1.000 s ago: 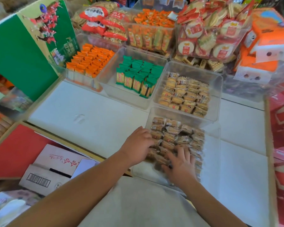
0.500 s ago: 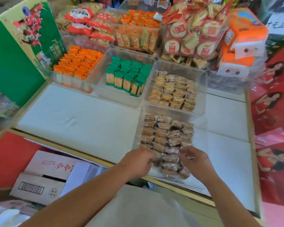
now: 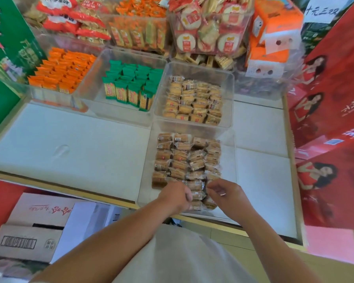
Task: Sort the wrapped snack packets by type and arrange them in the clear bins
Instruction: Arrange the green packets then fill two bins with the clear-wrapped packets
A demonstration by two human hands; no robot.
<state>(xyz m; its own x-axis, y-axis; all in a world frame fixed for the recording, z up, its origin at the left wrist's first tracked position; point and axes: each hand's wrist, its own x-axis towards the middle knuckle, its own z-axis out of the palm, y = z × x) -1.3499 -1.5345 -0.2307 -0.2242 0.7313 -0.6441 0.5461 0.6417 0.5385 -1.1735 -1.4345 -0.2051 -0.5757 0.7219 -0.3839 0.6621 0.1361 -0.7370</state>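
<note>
The nearest clear bin [image 3: 232, 160] holds rows of brown wrapped packets [image 3: 184, 158]. Both hands are at its near end. My left hand [image 3: 176, 196] has its fingers curled against the closest brown packets and seems to grip one. My right hand [image 3: 225, 190] is curled beside it, thumb and fingertips pinching the wrapper edge of a packet in the last row. Behind this bin stand a bin of pale yellow packets [image 3: 192, 101], one of green packets [image 3: 131, 86] and one of orange packets [image 3: 61, 70].
Fuller bins and bags of snacks [image 3: 208, 27] are stacked along the back. Red cartons [image 3: 331, 119] wall off the right side, a green box [image 3: 8, 48] the left. White table surface [image 3: 70, 144] lies left of the near bin. Cardboard boxes [image 3: 39, 221] sit below the table edge.
Both hands have drawn back from the middle of the brown packets to the near end of the bin. The right hand went from flat on the packets to curled.
</note>
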